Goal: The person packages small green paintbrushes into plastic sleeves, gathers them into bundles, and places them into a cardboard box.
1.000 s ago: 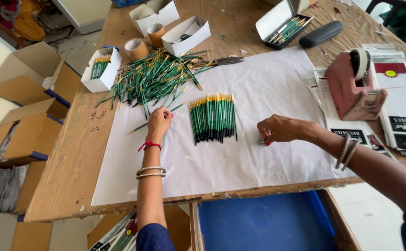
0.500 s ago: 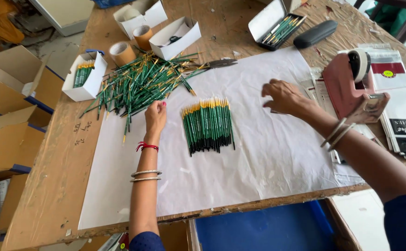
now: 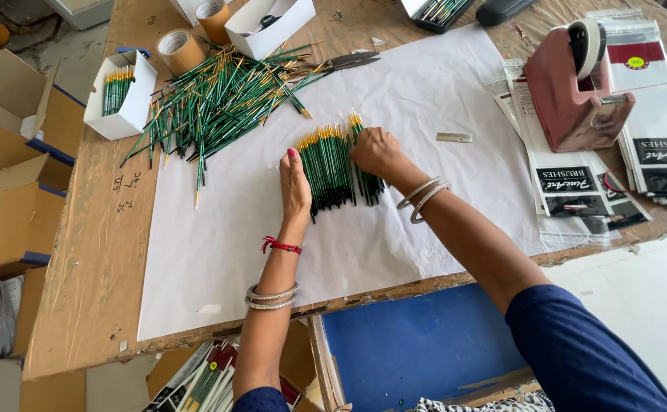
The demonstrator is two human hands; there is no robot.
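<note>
Now both my hands have closed in on the row of brushes (image 3: 333, 168), left hand (image 3: 295, 185) flat-fingered against one side, right hand (image 3: 377, 151) pressing open-fingered on the other.

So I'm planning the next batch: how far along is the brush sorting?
Done: one small white box already holds brushes. In hand: left hand and right hand press against a lined-up row of green brushes. Left: the big loose brush pile remains unsorted.

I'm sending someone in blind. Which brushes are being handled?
On the white paper sheet covering the table, both hands flank a neat row of green brushes. Unlike the loose pile behind, these lie parallel, tips aligned.
</note>
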